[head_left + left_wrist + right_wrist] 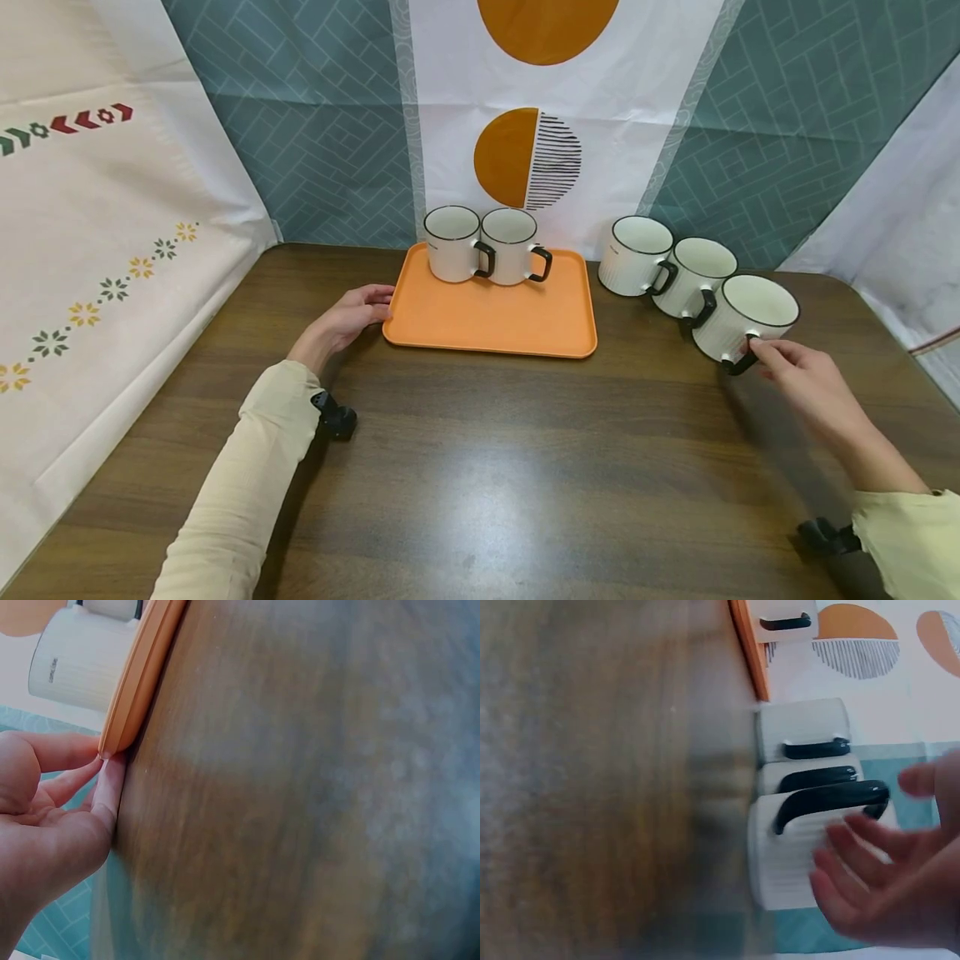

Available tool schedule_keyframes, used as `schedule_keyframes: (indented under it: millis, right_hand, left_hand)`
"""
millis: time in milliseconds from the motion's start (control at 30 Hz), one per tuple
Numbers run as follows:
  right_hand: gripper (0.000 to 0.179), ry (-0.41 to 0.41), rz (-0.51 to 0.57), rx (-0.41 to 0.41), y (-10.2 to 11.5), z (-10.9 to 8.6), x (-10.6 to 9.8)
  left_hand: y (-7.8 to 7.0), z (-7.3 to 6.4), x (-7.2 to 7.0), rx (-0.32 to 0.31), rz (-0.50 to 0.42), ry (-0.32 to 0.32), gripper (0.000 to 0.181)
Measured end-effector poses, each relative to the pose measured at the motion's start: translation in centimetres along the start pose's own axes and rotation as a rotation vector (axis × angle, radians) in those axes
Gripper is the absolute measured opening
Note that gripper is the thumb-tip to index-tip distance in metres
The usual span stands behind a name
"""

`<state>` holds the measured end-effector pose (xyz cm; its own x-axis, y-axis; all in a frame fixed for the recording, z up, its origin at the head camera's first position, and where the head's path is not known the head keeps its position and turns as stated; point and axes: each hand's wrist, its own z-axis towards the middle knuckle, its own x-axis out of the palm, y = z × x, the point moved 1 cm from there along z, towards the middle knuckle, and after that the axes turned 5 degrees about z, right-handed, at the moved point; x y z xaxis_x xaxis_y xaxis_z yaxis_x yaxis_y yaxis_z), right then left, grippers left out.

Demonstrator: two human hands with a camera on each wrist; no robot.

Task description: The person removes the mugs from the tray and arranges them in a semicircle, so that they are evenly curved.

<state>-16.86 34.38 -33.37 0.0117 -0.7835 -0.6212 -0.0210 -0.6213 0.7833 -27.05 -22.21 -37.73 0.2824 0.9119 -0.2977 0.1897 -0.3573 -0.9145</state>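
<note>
At the left end of an orange tray [487, 325], my left hand [348, 317] pinches the rim. In the left wrist view, the left hand's thumb and fingertips meet the tray's edge. Two white mugs [451, 246] with black rims and handles stand side by side on the tray's back half. On the right, three matching mugs stand in a slanting row on the table. My right hand [806, 379] is at the black handle of the nearest mug [723, 325]. The right wrist view shows the thumb apart from the fingers, with the handle [832, 799] near them.
A dark wooden table [480, 467] carries everything. Behind it hangs a teal and white cloth [300, 125] with orange circles. A patterned white cloth [112, 233] borders the left side, and another white cloth [915, 217] the right.
</note>
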Motion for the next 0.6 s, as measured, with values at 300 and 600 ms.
schedule_keyframes:
  millis: [300, 600]
  right_hand:
    - [0.026, -0.285, 0.119, 0.079, 2.1, 0.2, -1.6]
    - [0.015, -0.280, 0.195, -0.012, 6.0, 2.7, -0.5]
  left_hand:
    - [-0.1, 0.2, 0.1, 0.012, -0.025, 0.009, 0.057]
    - [-0.3, 0.0, 0.0, -0.003, -0.027, 0.005, 0.056]
